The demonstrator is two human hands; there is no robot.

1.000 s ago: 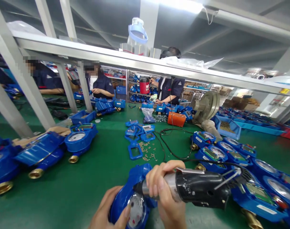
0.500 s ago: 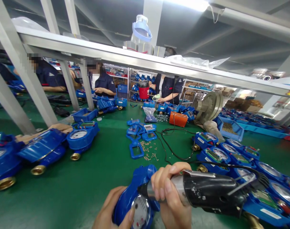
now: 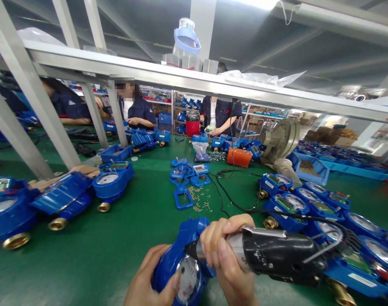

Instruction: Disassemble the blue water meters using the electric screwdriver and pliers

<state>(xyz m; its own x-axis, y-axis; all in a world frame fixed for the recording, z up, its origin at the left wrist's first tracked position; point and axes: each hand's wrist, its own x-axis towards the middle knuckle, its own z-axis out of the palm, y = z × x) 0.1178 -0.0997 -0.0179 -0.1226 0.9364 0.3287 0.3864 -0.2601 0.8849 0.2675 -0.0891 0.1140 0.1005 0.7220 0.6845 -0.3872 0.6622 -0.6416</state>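
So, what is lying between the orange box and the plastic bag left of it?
In the head view, small grey pieces, too small to identify, lie between the orange box and that plastic bag.

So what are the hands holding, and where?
The left hand holds a blue meter by its rounded side; the right hand grips a black and silver tool around its silver part.

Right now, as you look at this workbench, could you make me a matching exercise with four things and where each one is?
Column one:
1. Left fingers
2. Right fingers
3. Small loose screws
4. Bottle with a light-blue handle

Column two:
A. Scattered beside the blue frames
B. Around the blue meter
C. Up on the overhead shelf
D. Around the power tool

Right pairs: 1-B, 2-D, 3-A, 4-C
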